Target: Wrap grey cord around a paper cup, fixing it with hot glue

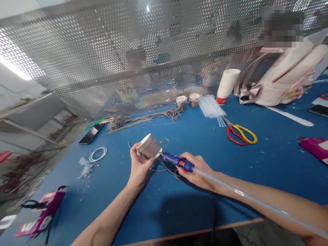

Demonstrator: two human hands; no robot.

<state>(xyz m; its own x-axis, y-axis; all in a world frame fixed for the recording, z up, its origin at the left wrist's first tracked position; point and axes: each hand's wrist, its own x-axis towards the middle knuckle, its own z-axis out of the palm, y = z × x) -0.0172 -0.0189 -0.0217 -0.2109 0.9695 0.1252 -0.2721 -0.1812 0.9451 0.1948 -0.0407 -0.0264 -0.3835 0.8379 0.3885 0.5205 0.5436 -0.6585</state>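
My left hand (pixel 138 165) is closed round a paper cup wrapped in grey cord (pixel 149 146), held tilted above the blue table (pixel 256 177). My right hand (pixel 197 171) grips a blue glue gun (pixel 177 161) whose nozzle touches the cup's lower edge. A long clear glue stick (pixel 246 197) sticks out of the gun's back along my right forearm. A loose length of cord (pixel 164 168) trails from the cup onto the table under the gun.
Red and yellow scissors (pixel 240 133), a stack of paper cups (pixel 227 85), clear glue sticks (pixel 211 106), two wrapped cups (pixel 188 100), coils of cord (pixel 143 118), a phone (pixel 91 134), a white ring (pixel 97 153), a beige backpack (pixel 279 80). A perforated metal screen (pixel 102 54) backs the table; people sit behind it.
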